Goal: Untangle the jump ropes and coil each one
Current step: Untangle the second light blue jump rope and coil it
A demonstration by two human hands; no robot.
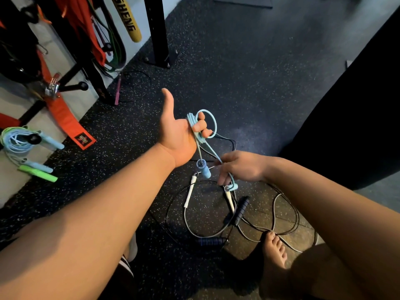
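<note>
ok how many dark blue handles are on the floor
2: one dark blue handle lies just below the right hand, the other nearer the bare foot. More may be hidden.

Left hand (179, 135) raised, thumb out, fingers curled; right hand (240, 167) pinching below.

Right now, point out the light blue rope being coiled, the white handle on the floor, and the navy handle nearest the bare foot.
light blue rope (213, 120), head view, on the loop's right arc.
white handle (190, 192), head view, mid-shaft.
navy handle (211, 241), head view, middle of the ribbed grip.
</note>
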